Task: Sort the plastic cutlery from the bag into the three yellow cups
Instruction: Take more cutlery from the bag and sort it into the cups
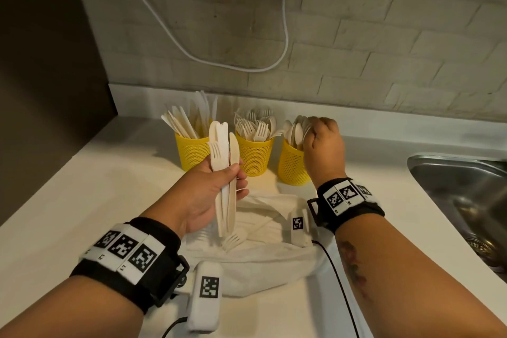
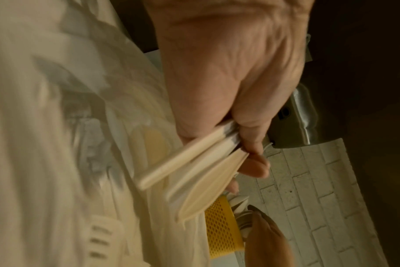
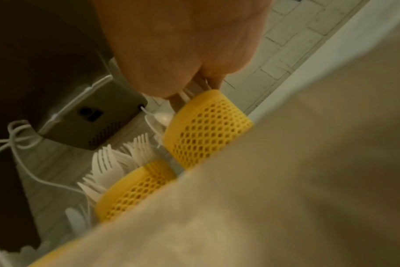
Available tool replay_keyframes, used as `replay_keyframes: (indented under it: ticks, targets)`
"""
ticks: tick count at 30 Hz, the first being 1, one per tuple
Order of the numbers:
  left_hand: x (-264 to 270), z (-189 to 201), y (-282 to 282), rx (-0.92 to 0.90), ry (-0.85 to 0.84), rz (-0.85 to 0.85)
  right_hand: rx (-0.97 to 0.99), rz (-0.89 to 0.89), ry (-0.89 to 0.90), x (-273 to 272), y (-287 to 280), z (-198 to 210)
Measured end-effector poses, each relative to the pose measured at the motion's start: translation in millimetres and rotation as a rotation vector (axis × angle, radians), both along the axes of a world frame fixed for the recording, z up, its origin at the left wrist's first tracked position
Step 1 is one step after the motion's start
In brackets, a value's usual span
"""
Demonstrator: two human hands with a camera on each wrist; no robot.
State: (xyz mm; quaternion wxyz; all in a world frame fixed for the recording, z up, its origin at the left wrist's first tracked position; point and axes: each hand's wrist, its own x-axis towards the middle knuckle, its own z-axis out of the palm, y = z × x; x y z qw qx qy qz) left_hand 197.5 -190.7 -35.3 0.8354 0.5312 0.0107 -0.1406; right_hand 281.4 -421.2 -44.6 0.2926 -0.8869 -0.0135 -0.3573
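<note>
Left hand (image 1: 208,195) grips a mixed bundle of cutlery (image 1: 223,170) upright over the bag (image 1: 263,258), fingers and thumb curled round the handles at about mid-length; heads up, at least one fork and two serrated knives visible. In the left wrist view the handle ends fan apart below the grip.

Right hand (image 1: 323,143) is over the right cup (image 1: 292,170), fingers curled down among the spoons (image 1: 295,130). Appears to pinch a spoon handle at the rim, but the fingertips are hidden, so cannot tell for certain.

Left cup (image 1: 192,152) holds knives, middle cup (image 1: 253,156) forks. All three stand in a row on the counter (image 1: 82,200) near the wall, close together. More forks (image 1: 234,239) lie loose in the open bag.

Handling judgement: pieces look very light, thin, stiff with some flex, smooth-surfaced, so likely to slide against each other in a bundle. Tines are probably the weakest part. Best hold is on the flat handle, thumb against finger, one piece at a time, heads up for drop-in. Cups are light mesh and crowded, so a sideways push may tip one.

Sink (image 1: 466,200) sits to the right.
</note>
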Motion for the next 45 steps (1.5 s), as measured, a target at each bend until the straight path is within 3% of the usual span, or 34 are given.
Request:
replay_keyframes:
  ticks: [4,6,8,10,13,14,16,26,31,35,39,42,45]
  targets:
    - [-3.3,5.2,-1.5,0.003,-0.046,-0.049,-0.081,0.006,0.118,-4.7,2.6,9.5]
    - [-5.5,6.7,-2.7,0.014,-0.070,-0.076,-0.066,-0.075,0.015,-15.1,8.7,21.1]
    - [-8.3,8.3,-3.6,0.027,-0.090,-0.111,0.004,-0.031,-0.109,-31.2,22.2,36.4]
    - [-11.1,9.3,-4.0,0.032,-0.103,-0.171,0.174,0.212,0.006,-43.9,38.4,53.1]
    - [-15.7,11.2,-4.0,0.034,-0.121,-0.266,0.607,0.855,0.558,-62.0,55.1,69.0]
    - [-16.5,11.6,-2.6,0.033,-0.130,-0.299,0.651,1.009,0.662,-65.6,56.1,70.0]
    - [-16.1,11.0,2.1,0.017,-0.123,-0.368,0.627,1.155,0.728,-70.0,55.4,69.1]
    - [-10.9,4.7,19.7,-0.069,-0.050,-0.568,0.855,1.210,0.675,-84.7,73.4,47.2]
    - [-10.7,5.3,19.9,-0.056,-0.066,-0.629,0.793,1.093,0.569,-86.0,80.4,47.4]
    - [-8.0,4.2,21.1,-0.035,0.004,-0.585,0.712,0.755,0.349,-71.4,76.9,54.0]
    - [-5.8,2.7,16.9,0.046,0.041,-0.450,0.667,0.403,-0.037,-50.1,46.1,75.7]
    - [-1.2,1.2,10.9,0.060,0.067,-0.263,0.436,0.142,-0.233,-39.3,17.3,82.4]
    - [4.5,1.1,7.8,0.036,0.087,-0.083,0.143,0.040,-0.260,-28.2,4.7,71.2]
